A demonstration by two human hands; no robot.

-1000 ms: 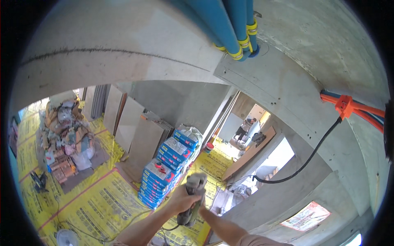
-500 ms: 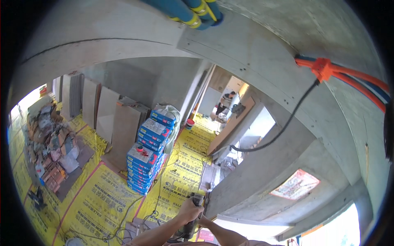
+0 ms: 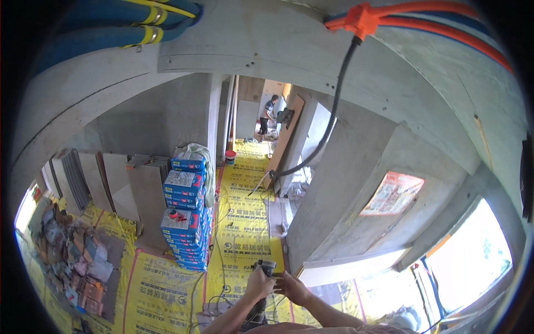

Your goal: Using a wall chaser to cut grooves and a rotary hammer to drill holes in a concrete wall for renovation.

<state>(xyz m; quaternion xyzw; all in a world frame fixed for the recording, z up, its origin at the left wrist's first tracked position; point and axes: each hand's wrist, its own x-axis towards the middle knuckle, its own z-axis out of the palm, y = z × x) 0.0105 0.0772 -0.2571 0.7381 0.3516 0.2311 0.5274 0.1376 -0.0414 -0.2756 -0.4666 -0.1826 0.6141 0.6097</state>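
My left hand [image 3: 260,286] is wrapped round a dark handheld power tool [image 3: 267,268] that looks like a drill, held upright in front of me. The tool's lower end [image 3: 257,312] hangs below my fist, partly hidden by my forearm. Just right of it, my right hand [image 3: 293,289] has its fingers apart and reaching toward the tool and my left fingers. Whether the fingertips touch the tool I cannot tell. Loose cables [image 3: 219,305] lie on the floor beneath my hands.
Blue boxes [image 3: 186,222] stand stacked left of the passage. Rubble [image 3: 78,261] lies further left, near leaning panels [image 3: 147,189]. Yellow sheeting [image 3: 242,222] covers the floor. A black corrugated conduit [image 3: 334,111] hangs from an orange junction box [image 3: 360,21]. Another person [image 3: 267,114] stands far off.
My view has tilted and turned, so the passage looks more upright. My right hand has moved outward from the tool and its fingers have spread. My left hand keeps its grip.
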